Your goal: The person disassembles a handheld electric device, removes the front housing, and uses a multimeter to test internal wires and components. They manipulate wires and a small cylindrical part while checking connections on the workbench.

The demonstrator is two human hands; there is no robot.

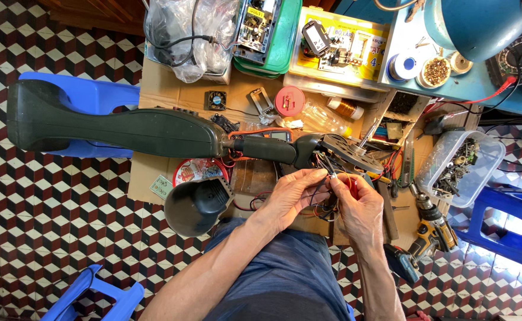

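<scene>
A: What is being worked on?

B: A long dark green plastic machine body (124, 128) lies across the brown cardboard sheet (166, 89) in front of the person, broad at its left end, narrowing to a black neck (273, 148) and ending in a grey round metal motor plate (341, 148). A bundle of thin coloured wires (326, 169) spills out just below that plate.

A: And the hands?

B: The left hand (290, 196) has its fingers curled, pinching the wires at its fingertips. The right hand (362, 208) is closed around a small red-handled tool (353, 185), touching the same wires. Both meet just under the motor plate, above the person's blue-clad lap.

A: Anything loose nearby?

B: A black round plastic housing cup (195, 205) rests just left of the left forearm.

A: Packages or labels?

B: A yellow rectangular box with printed lettering (341, 47) sits at the top centre, beside a green plastic tray (278, 35). A red round lid (289, 101) lies below it. A small pale paper slip with handwriting (161, 187) lies at the cardboard's lower left edge, next to a red and white round label (195, 169) partly hidden by the machine.
</scene>
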